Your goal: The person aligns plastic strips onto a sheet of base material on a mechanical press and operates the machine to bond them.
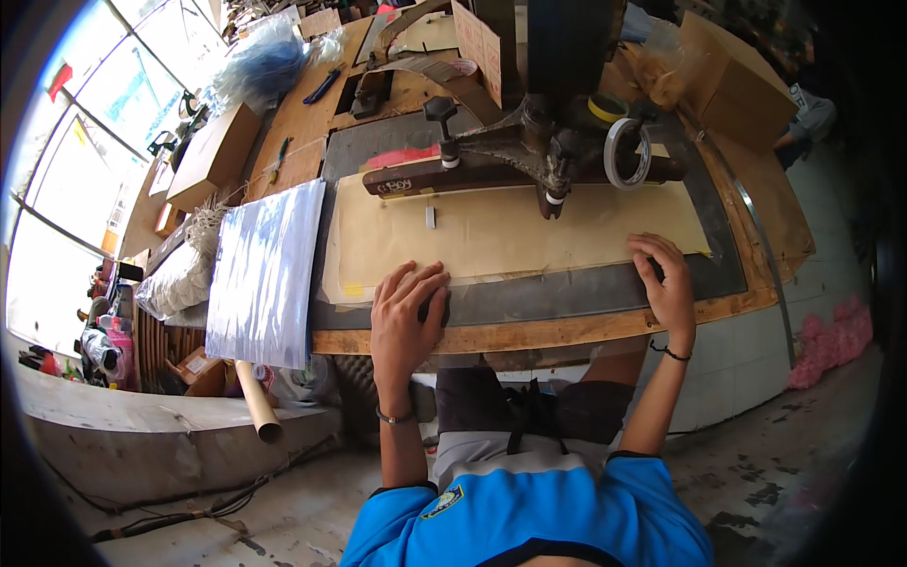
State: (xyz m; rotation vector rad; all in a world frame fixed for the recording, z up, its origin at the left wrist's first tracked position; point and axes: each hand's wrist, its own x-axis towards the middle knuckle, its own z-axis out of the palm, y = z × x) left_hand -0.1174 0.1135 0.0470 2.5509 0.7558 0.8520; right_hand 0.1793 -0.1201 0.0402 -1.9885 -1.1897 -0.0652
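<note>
A wide tan sheet (529, 241) lies on the dark mat (472, 317) in front of me. My left hand (408, 312) rests at its near left edge, fingers stretched out and holding nothing. At the near right edge, my right hand (666, 279) touches the sheet with bent fingers, the thumb apart and nothing in its grasp. A small grey strip (431, 217) lies on the sheet beyond my left hand. Over the sheet's far side runs a long dark metal bar (406, 180), carried by a cast metal arm (510, 146) with knobs.
A silver tape roll (627, 154) hangs by the bar's right end, near a yellow roll (607, 109). Clear plastic sheets (265, 274) are stacked left. Cardboard boxes stand left (215, 156) and right (737, 80). A cutter (323, 85) lies far left. Wood edges the table (529, 335).
</note>
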